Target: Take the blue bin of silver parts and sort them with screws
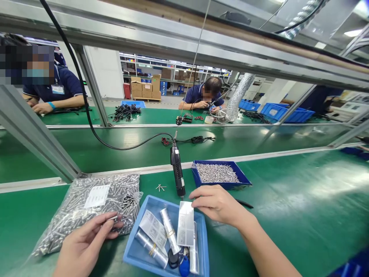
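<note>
My left hand (88, 238) pinches a small silvery metal pin (113, 218) between thumb and fingers. It is over the right part of a clear plastic bag (77, 215) filled with many similar metal pieces, with a white label on top. My right hand (216, 204) hovers at the far right corner of a light blue bin (206, 246), palm down, fingers loosely bent and apart, with nothing visible in them. Its fingertips are beside a printed white sheet (186, 223) in the bin. Rolled clear bags (169, 231) with rubber bands and a blue key fob (184, 266) lie there too.
A black electric screwdriver (177, 169) hangs upright behind the bin. A dark blue tray (245, 181) of small screws stands to its right; a few loose screws (160, 187) lie left. Aluminium posts (37, 134) frame the bench. Two people sit opposite, near black cables (125, 112).
</note>
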Demonstrator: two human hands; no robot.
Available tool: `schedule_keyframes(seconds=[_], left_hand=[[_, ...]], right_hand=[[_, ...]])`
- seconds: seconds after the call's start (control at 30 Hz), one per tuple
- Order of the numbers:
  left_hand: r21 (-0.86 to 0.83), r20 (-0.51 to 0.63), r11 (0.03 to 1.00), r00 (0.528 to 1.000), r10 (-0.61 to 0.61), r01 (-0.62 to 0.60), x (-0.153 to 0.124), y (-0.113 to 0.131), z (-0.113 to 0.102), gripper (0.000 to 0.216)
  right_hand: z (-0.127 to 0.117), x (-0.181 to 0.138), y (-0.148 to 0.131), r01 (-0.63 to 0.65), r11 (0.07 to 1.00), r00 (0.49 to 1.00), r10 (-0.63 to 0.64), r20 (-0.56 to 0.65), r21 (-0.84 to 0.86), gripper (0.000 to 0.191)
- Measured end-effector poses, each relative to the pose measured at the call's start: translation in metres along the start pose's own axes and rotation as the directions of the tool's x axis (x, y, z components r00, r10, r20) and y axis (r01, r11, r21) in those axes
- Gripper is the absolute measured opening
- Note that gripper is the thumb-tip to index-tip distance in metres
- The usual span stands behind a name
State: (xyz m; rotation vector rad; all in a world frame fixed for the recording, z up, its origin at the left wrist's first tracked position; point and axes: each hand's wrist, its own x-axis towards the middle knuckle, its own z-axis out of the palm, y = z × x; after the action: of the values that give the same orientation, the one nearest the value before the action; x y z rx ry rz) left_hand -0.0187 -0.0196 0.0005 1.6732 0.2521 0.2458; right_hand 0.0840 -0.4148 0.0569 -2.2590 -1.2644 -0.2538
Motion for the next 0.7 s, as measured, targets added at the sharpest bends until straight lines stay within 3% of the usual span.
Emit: schedule_keyframes(seconds=[0.17, 0.23, 0.37, 0.47, 0.57, 0.7], left_hand=[[0.043, 0.115, 0.999, 0.993, 0.022, -0.028, 0.009, -0.013, -0.010, 0.052], [0.043, 0.108, 0.999, 0.994, 0.023, -0.028, 0.008, -0.012, -0.009, 0.051], [0.015, 0.063, 1.000, 0.998, 0.013, -0.014, 0.004, -0.008, -0.006, 0.050], [0.049, 0.144, 0.998, 0.989, 0.041, -0.048, 0.007, -0.009, -0.009, 0.047], [0.062, 0.186, 0.994, 0.979, 0.079, -0.092, 0.012, -0.008, -0.012, 0.048], [0.038, 0.104, 0.998, 0.993, 0.053, -0.057, 0.012, 0.003, -0.005, 0.058]], right_hand=[[0.008, 0.002, 0.002, -0.061, 0.982, 0.998, 0.059, 0.018, 0.177, 0.022], [0.011, 0.004, 0.003, -0.133, 0.964, 0.991, 0.127, 0.040, 0.229, 0.019], [0.009, 0.007, 0.001, -0.345, 0.911, 0.939, 0.337, 0.073, 0.228, 0.024], [0.004, 0.006, -0.004, -0.437, 0.866, 0.899, 0.417, 0.134, 0.241, 0.033], [0.008, 0.008, -0.015, -0.441, 0.846, 0.897, 0.402, 0.185, 0.300, 0.028], [0.016, 0.014, -0.021, -0.403, 0.802, 0.907, 0.415, 0.074, 0.441, 0.014]])
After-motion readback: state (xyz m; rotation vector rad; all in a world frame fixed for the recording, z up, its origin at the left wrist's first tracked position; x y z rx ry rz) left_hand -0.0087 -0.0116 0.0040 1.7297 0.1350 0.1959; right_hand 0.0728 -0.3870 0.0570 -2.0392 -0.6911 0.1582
